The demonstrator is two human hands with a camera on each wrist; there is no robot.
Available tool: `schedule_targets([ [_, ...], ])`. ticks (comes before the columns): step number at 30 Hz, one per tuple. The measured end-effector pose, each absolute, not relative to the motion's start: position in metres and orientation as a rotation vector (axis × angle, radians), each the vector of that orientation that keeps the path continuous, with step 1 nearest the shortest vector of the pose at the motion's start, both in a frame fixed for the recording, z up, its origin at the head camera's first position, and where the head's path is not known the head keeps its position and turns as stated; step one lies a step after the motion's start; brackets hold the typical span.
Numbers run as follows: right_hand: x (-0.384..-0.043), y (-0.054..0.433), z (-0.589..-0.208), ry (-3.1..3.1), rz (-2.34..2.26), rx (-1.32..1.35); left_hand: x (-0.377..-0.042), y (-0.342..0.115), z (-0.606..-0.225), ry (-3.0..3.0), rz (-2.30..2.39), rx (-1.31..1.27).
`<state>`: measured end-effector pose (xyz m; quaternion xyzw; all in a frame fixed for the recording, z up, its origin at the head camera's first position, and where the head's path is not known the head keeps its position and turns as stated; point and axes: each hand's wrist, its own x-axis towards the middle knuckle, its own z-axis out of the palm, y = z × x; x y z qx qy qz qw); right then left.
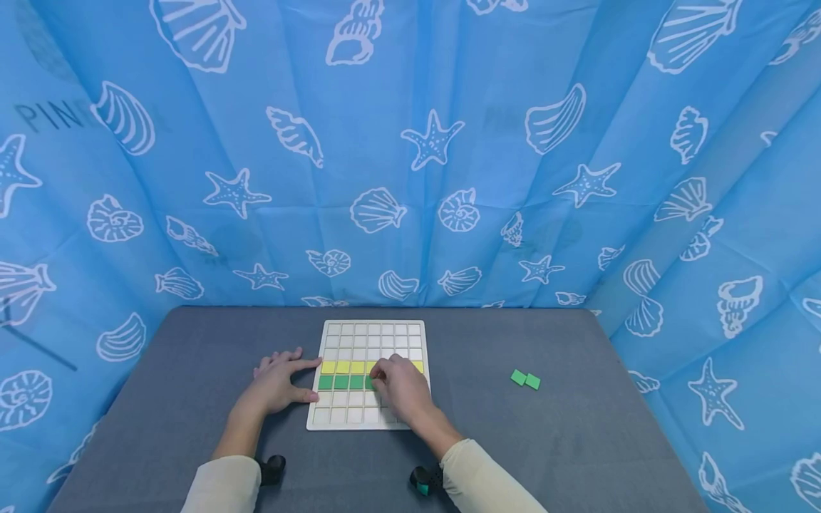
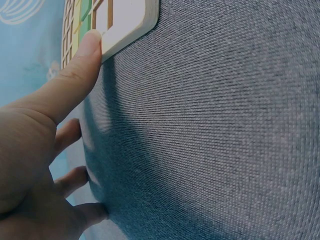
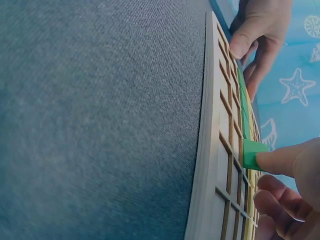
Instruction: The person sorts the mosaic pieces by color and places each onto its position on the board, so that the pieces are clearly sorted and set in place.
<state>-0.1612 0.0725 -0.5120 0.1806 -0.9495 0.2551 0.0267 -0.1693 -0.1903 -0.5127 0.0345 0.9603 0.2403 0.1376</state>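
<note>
A white wooden grid board (image 1: 365,329) lies on the grey cloth, with a row of yellow tiles (image 1: 343,367) and, just nearer, a row of green tiles (image 1: 341,382). Between thumb and finger, my right hand (image 1: 405,390) pinches a green square tile (image 3: 253,154), tilted over a cell at the right end of the green row. My left hand (image 1: 277,383) touches the board's left edge with its thumb and forefinger; its fingers are spread, and some of them rest on the cloth. Part of the board's right side is hidden beneath my right hand.
Two loose green tiles (image 1: 525,379) lie on the grey table (image 1: 487,342) to the right of the board. A blue curtain (image 1: 410,178) with white shell prints hangs behind the table and at both sides. Black straps with small devices are on both wrists.
</note>
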Motion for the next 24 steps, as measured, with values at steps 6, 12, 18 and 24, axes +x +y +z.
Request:
schedule_targets([
  [6,-0.157,0.072,-0.512,-2.951,0.651,0.578,-0.169,-0.19,-0.513,2.772,0.697,0.091],
  [12,-0.155,0.074,-0.513,-2.923,0.593,0.626,-0.169,-0.19,-0.512,2.776,0.7,0.087],
  [18,-0.153,0.079,-0.505,-2.793,0.494,0.665,-0.169,-0.189,-0.513,2.78,0.694,0.088],
  [24,-0.154,0.083,-0.496,-2.796,0.361,0.662,-0.17,-0.189,-0.514,2.785,0.687,0.077],
])
